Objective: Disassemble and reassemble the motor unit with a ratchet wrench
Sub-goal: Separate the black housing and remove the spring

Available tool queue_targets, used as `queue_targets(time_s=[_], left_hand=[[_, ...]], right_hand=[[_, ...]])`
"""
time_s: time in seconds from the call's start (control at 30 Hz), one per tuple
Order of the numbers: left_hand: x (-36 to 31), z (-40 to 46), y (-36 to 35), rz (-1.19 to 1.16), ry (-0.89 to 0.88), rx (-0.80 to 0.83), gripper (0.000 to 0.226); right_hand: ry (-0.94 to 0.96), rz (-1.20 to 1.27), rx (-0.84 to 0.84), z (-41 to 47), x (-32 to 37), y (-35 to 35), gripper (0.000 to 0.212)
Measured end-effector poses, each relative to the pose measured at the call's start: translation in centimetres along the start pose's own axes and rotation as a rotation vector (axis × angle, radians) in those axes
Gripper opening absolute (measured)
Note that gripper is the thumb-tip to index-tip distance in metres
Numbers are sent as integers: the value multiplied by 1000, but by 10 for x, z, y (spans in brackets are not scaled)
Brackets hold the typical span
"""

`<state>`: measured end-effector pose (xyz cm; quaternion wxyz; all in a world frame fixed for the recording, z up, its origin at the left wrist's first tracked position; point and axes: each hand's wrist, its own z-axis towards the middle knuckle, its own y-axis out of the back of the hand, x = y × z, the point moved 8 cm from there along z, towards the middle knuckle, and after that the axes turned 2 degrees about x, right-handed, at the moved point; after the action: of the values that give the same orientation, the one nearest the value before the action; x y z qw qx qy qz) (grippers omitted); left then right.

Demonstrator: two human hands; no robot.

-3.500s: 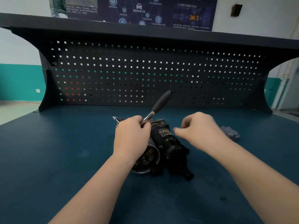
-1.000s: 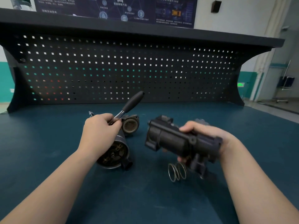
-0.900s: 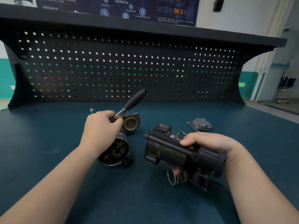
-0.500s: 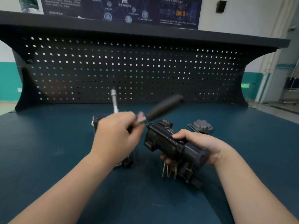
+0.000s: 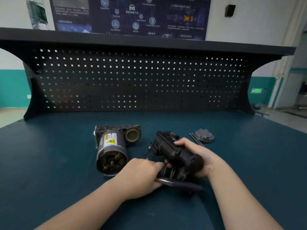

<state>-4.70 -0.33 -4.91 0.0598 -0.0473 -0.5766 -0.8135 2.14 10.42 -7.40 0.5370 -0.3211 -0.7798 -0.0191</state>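
Note:
The motor body (image 5: pixel 111 151), a dark cylinder with a white and yellow warning label, lies on the blue bench with its open end facing me. My right hand (image 5: pixel 197 156) grips a separate black housing piece (image 5: pixel 174 153) just right of it, held above the bench. My left hand (image 5: pixel 141 175) holds the ratchet wrench (image 5: pixel 181 184), whose dark handle lies flat pointing right under the housing. My left fingertips reach a wire spring (image 5: pixel 167 171) beneath the housing.
A grey end cap (image 5: pixel 204 136) and long thin bolts (image 5: pixel 196 139) lie on the bench to the right. A black pegboard back panel (image 5: pixel 141 80) with a shelf on top closes the far side of the bench.
My left hand has left the motor body and swung the wrench down and to the right, under the housing piece. The motor body now lies uncovered. My right hand keeps its grip on the housing.

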Motion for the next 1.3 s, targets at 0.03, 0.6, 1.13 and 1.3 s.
queue_targets(time_s=[0.03,0.6,1.13,1.3], left_hand=[[1,-1,-2,-9,15,10,36],[3,2,30,-41,-77,-318,12],[23,1,46,-76,48,-528,21],[28,-1,43,-12,122,-518,13]], right_hand=[[13,-2,-8,-1,2,1,44],[194,-1082,-799,56,148,80,52],[112,-1200,-797,156,160,69,57],[555,-970,-555,80,146,3,34]])
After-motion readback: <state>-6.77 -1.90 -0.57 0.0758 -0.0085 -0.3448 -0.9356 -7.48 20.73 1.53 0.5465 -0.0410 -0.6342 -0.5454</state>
